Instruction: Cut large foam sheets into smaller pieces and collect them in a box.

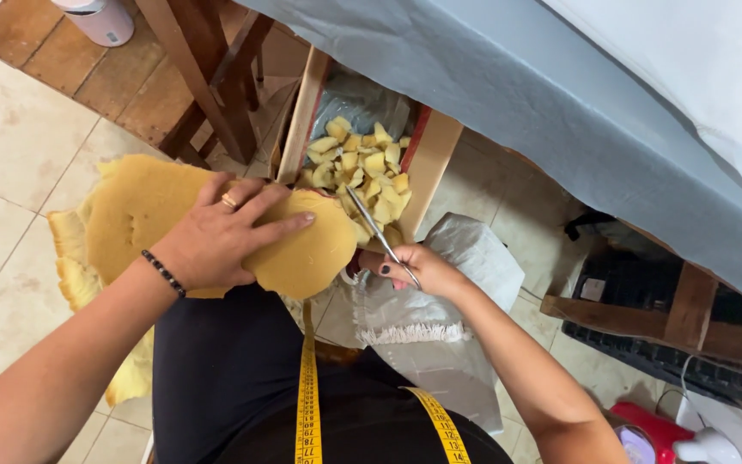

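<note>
Pressing down from above, the left hand point(216, 236) lies spread, fingers extended and not curled, on a broad sheet of yellow foam point(152, 215) that rests across the person's lap; the fingertips point right, toward the sheet's rounded edge. That edge lies just left of the scissors point(378, 234), so the foam's long axis runs left to right and ends at the blades. The right hand point(414, 268) is clenched around the scissor handles, with the blades angled up and left, their tips near the foam's rim; whether the blades are parted cannot be told. Above the scissors, a wooden box point(429, 163) holds a heap of small yellow foam pieces point(362, 163). A yellow measuring tape point(307, 387) hangs over the dark clothing. A white woven sack point(465, 258) lies beneath the right forearm.
</note>
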